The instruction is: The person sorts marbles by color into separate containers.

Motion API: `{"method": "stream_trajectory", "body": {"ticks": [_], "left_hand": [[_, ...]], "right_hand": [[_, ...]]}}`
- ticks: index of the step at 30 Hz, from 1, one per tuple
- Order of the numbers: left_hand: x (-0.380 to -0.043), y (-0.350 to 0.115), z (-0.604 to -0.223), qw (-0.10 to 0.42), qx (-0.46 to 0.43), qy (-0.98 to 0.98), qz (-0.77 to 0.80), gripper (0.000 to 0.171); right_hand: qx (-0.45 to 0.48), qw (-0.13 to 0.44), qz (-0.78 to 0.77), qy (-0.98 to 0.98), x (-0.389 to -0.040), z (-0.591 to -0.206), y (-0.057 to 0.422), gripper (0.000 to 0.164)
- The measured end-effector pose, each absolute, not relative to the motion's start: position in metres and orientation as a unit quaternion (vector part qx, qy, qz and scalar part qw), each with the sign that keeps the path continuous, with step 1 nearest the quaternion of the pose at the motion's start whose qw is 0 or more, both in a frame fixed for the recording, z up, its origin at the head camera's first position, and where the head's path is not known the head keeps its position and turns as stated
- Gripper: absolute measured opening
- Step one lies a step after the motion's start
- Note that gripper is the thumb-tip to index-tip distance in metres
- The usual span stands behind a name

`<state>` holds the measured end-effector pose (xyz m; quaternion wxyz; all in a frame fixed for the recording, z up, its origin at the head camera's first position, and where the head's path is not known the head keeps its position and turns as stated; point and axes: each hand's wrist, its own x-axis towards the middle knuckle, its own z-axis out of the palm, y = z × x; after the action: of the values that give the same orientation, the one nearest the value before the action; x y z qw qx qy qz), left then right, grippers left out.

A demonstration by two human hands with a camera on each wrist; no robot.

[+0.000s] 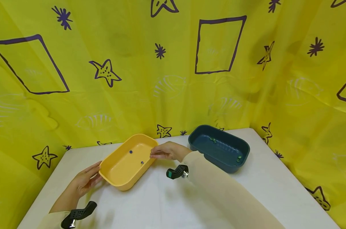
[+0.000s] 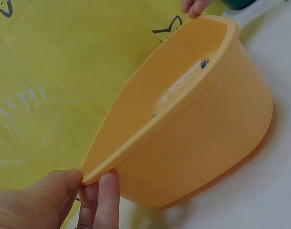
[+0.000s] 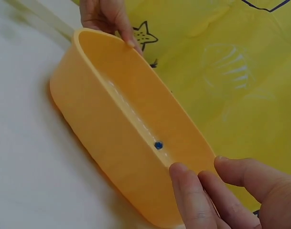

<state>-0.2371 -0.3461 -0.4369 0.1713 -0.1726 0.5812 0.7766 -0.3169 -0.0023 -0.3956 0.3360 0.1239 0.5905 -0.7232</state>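
A yellow-orange plastic tub point(image 1: 119, 186) sits at an angle on the white table, left of the middle. Inside it lie small dark-blue roundish pieces, one blue piece point(image 1: 130, 152) toward the back and another point(image 1: 142, 162) near the right wall. My left hand point(image 1: 85, 179) pinches the rim at the tub's left end, its thumb point(image 2: 69, 181) at the lip and fingers beneath. At the opposite end, my right hand point(image 1: 168, 150) grips the rim between thumb and fingers point(image 3: 190, 191). In the right wrist view, part of that end is hidden behind the fingers.
A dark teal tub point(image 1: 221, 149) stands at the right rear, with several small green pieces point(image 1: 213, 140) inside, close to my right forearm. Yellow patterned cloth point(image 1: 173, 89) hangs along the back and sides of the white table point(image 1: 150, 203).
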Motion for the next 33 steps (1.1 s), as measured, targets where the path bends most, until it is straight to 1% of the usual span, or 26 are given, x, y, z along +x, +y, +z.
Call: {"method": "stream_trajectory", "body": {"ticks": [4,7,11,20,24,33], "left_hand": [[-0.238,-0.345,-0.438,0.172,-0.172,0.58,0.777,0.026],[-0.238,-0.345,-0.438,0.172,-0.175,0.584,0.773,0.026],[-0.237,-0.345,-0.438,0.171,-0.172,0.586,0.773,0.027],[-0.236,-0.345,-0.436,0.171,-0.165,0.586,0.775,0.028],[-0.236,-0.345,-0.436,0.171,-0.165,0.585,0.775,0.029],[-0.238,-0.346,-0.437,0.17,-0.171,0.59,0.771,0.026]], "right_hand": [[0.119,0.339,-0.722,0.591,-0.318,-0.397,0.007,0.03],[0.11,0.344,-0.71,0.604,-0.317,-0.398,0.018,0.031],[0.085,0.351,-0.674,0.645,-0.314,-0.399,0.032,0.032],[0.036,0.375,-0.615,0.693,-0.303,-0.399,0.055,0.043],[0.031,0.374,-0.601,0.705,-0.295,-0.4,0.065,0.043],[0.018,0.353,-0.583,0.732,-0.28,-0.404,0.09,0.04]]}}
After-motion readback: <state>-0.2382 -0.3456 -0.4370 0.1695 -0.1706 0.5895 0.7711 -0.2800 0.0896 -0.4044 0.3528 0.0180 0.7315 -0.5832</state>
